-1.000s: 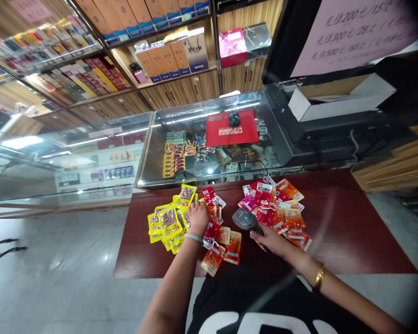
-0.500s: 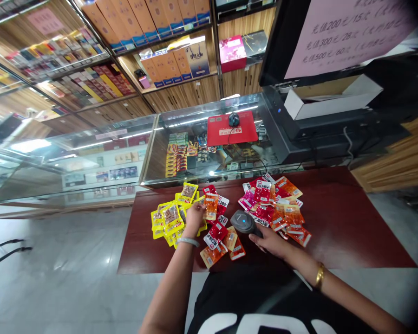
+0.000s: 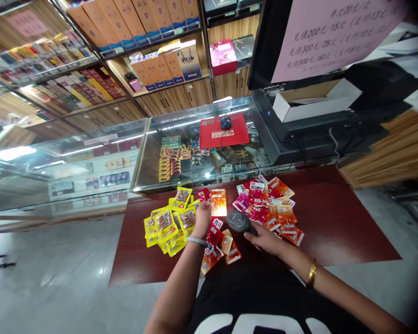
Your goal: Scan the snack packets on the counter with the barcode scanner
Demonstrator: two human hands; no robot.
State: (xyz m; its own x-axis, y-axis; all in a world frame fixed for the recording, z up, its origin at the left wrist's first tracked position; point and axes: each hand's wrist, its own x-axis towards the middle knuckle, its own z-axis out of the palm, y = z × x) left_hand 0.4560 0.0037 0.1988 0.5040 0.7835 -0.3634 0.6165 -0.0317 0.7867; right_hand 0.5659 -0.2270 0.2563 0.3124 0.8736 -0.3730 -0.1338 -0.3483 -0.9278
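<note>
My left hand [image 3: 203, 217] pinches an orange snack packet [image 3: 218, 202] by its left edge, with the printed front facing up. In my right hand [image 3: 264, 239] is a dark grey handheld barcode scanner [image 3: 238, 221], its head pointing left toward that packet. A heap of yellow snack packets [image 3: 166, 221] lies left of my left hand. Between my hands, several red and orange packets [image 3: 214, 234] are spread near the table's front. Beyond the scanner, to the right, sits a mixed pile of red, pink and orange packets [image 3: 256, 194].
The packets lie on a dark red-brown table [image 3: 348, 218]. A glass display counter [image 3: 146, 162] borders its far side, with a red mouse pad [image 3: 209, 134] and black mouse [image 3: 225, 122] on top. A monitor with a pink notice [image 3: 320, 39] and an open white box [image 3: 299, 109] stand at right.
The orange packet in my left hand has turned from its barcode side to its printed front and shifted slightly right. The scanner stays beside it. The whole view has shifted a little.
</note>
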